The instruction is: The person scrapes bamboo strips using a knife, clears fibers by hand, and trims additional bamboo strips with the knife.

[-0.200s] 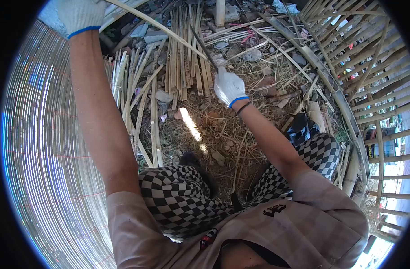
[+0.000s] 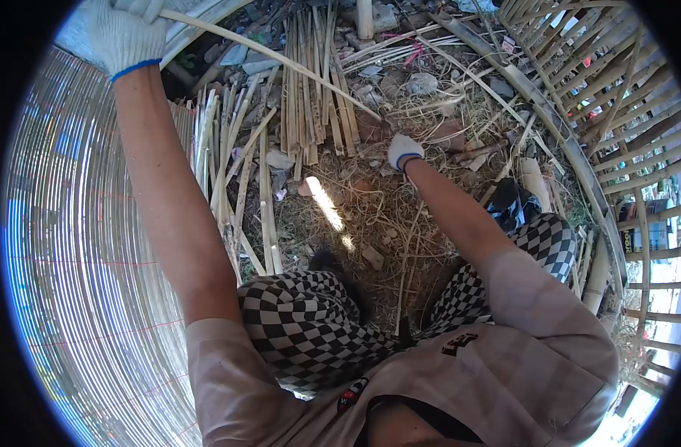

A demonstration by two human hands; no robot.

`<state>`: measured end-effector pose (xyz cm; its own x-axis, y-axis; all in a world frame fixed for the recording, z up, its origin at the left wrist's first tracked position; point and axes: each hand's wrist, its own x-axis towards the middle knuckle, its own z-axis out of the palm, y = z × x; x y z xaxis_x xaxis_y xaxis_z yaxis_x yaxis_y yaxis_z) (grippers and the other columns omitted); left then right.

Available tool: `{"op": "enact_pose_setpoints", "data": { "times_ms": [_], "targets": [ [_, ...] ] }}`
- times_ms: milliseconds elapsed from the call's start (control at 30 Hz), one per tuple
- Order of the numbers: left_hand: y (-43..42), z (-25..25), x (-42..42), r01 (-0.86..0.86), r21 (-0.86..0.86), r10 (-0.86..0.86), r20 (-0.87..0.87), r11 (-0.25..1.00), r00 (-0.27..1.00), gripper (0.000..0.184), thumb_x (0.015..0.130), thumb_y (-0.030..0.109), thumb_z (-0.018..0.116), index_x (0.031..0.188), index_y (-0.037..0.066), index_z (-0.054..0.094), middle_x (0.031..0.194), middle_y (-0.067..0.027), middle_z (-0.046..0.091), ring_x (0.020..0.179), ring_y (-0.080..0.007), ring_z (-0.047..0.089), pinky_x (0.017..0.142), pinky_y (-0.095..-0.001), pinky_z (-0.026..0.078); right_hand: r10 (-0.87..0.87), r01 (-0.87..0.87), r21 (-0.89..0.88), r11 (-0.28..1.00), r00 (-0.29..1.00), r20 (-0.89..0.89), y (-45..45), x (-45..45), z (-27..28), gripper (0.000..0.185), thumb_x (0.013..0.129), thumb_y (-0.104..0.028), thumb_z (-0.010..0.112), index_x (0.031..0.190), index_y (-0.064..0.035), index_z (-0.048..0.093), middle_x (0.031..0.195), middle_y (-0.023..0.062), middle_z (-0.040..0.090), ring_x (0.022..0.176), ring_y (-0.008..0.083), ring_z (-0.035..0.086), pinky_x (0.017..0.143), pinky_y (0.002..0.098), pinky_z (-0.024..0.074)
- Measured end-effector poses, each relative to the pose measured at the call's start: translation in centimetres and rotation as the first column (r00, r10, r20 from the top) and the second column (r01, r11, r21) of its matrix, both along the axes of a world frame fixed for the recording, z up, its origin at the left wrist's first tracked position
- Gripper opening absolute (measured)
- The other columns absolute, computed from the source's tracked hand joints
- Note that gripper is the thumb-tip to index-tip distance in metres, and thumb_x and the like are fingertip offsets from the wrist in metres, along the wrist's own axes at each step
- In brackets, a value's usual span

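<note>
At the upper left, my left hand (image 2: 128,37), in a white knit glove with a blue cuff, is closed on one end of a long, thin bamboo strip (image 2: 273,56). The strip slants down to the right, and its far end is just above my right hand (image 2: 405,149). That hand, gloved the same way, is a fist over the littered ground. A long dark-bladed knife showed in it a moment ago; now its blade is blurred and hard to make out.
Split bamboo strips (image 2: 310,82) lie in a bundle ahead, with more strips (image 2: 266,216) to the left. A slatted bamboo screen (image 2: 87,246) fills the left side. Woven bamboo lattice (image 2: 616,97) curves along the right. Shavings (image 2: 370,201) and rubble cover the ground between my legs.
My right hand has moved right and slightly down, away from the strip's middle, and the dark blade has swung out of clear sight. My left hand still holds the strip, slightly lower.
</note>
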<state>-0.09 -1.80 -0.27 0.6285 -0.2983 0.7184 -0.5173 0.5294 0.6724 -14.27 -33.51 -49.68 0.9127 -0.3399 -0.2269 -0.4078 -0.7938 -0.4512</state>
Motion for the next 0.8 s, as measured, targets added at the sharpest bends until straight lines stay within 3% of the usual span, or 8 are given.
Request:
{"op": "enact_pose_setpoints", "data": {
  "times_ms": [67, 167, 367, 467, 633, 667, 767, 800],
  "targets": [
    [0.1, 0.5, 0.3, 0.511, 0.095, -0.516, 0.039, 0.854, 0.856, 0.037, 0.105, 0.032, 0.043, 0.075, 0.011, 0.042, 0.069, -0.005, 0.033, 0.06, -0.0211, 0.035, 0.055, -0.0312, 0.036, -0.006, 0.007, 0.007, 1.0, 0.999, -0.038, -2.1, -0.6, -1.3, 0.033, 0.096, -0.02, 0.054, 0.121, 0.0007, 0.061, 0.114, 0.0273, 0.07, 0.11, 0.0407, 0.068, 0.092, 0.0507, 0.0537],
    [0.1, 1.0, -0.8, 0.008, 0.088, -0.008, -0.001, 0.996, 1.0, 0.034, 0.104, 0.027, 0.043, 0.073, 0.013, 0.039, 0.069, -0.0038, 0.029, 0.061, -0.0206, 0.03, 0.059, -0.0334, 0.034, -0.051, 0.051, 0.022, 0.998, 0.998, -0.022, -1.0, -2.4, -2.2, 0.031, 0.096, -0.019, 0.054, 0.12, 0.0009, 0.061, 0.113, 0.0269, 0.07, 0.108, 0.0418, 0.068, 0.093, 0.0507, 0.0535],
    [-5.8, 0.4, -9.7, -0.092, -0.099, 0.07, -0.205, 0.991, 0.976, 0.035, 0.103, 0.023, 0.04, 0.069, 0.014, 0.034, 0.068, -0.0022, 0.028, 0.062, -0.0185, 0.03, 0.066, -0.0375, 0.03, -0.113, 0.114, 0.049, 0.992, 0.993, -0.036, 0.4, -3.4, -3.1, 0.031, 0.097, -0.02, 0.052, 0.118, 0.0012, 0.061, 0.114, 0.026, 0.07, 0.108, 0.0413, 0.068, 0.093, 0.0485, 0.0531],
    [-0.9, 1.4, -3.9, 0.497, 0.038, -0.482, -0.193, 0.867, 0.855, 0.04, 0.103, 0.023, 0.04, 0.065, 0.016, 0.03, 0.066, -0.0014, 0.025, 0.062, -0.0178, 0.027, 0.063, -0.0369, 0.028, -0.141, 0.142, 0.039, 0.989, 0.99, -0.027, 0.0, -3.3, -4.9, 0.035, 0.099, -0.027, 0.046, 0.115, -0.0008, 0.063, 0.116, 0.0234, 0.07, 0.111, 0.0382, 0.068, 0.097, 0.0433, 0.0501],
    [-0.8, 0.9, -4.2, 0.579, 0.09, -0.57, -0.11, 0.81, 0.814, 0.043, 0.105, 0.028, 0.038, 0.064, 0.016, 0.031, 0.062, -0.0007, 0.021, 0.06, -0.0164, 0.025, 0.058, -0.0353, 0.025, 0.013, -0.025, -0.083, 0.996, 0.989, -0.146, -0.4, -4.1, -4.2, 0.027, 0.096, -0.012, 0.053, 0.116, 0.0049, 0.059, 0.109, 0.0268, 0.07, 0.106, 0.0392, 0.07, 0.088, 0.0438, 0.0558],
    [-1.0, 0.7, -4.6, 0.56, 0.078, -0.554, -0.08, 0.825, 0.828, 0.043, 0.106, 0.03, 0.038, 0.066, 0.015, 0.034, 0.062, -0.0007, 0.021, 0.059, -0.0162, 0.025, 0.057, -0.0348, 0.025, -0.03, 0.034, 0.033, 0.999, 0.993, -0.117, -0.1, -4.7, -3.4, 0.027, 0.096, -0.012, 0.054, 0.116, 0.0057, 0.06, 0.108, 0.0268, 0.07, 0.105, 0.0382, 0.07, 0.087, 0.0433, 0.0561],
    [-8.5, 0.2, -13.4, -0.492, -0.013, 0.472, -0.262, 0.871, 0.842, 0.045, 0.107, 0.04, 0.037, 0.075, 0.01, 0.041, 0.06, -0.0007, 0.021, 0.058, -0.0164, 0.026, 0.056, -0.0325, 0.028, -0.013, 0.028, 0.13, 0.991, 0.993, -0.114, 0.3, -4.8, -3.7, 0.027, 0.096, -0.013, 0.054, 0.114, 0.0061, 0.063, 0.108, 0.0257, 0.07, 0.104, 0.0351, 0.071, 0.084, 0.042, 0.0567],
    [-6.5, 0.1, -9.4, -0.431, -0.129, 0.364, -0.357, 0.893, 0.86, 0.035, 0.104, 0.044, 0.054, 0.083, 0.016, 0.05, 0.066, 0.0002, 0.046, 0.054, -0.0169, 0.048, 0.049, -0.036, 0.041, 0.074, -0.077, -0.011, 0.997, 0.984, -0.164, 0.1, -4.1, -4.7, 0.027, 0.097, -0.013, 0.054, 0.113, 0.0049, 0.064, 0.11, 0.0248, 0.07, 0.104, 0.0339, 0.071, 0.084, 0.0417, 0.0567]
  ]
}}
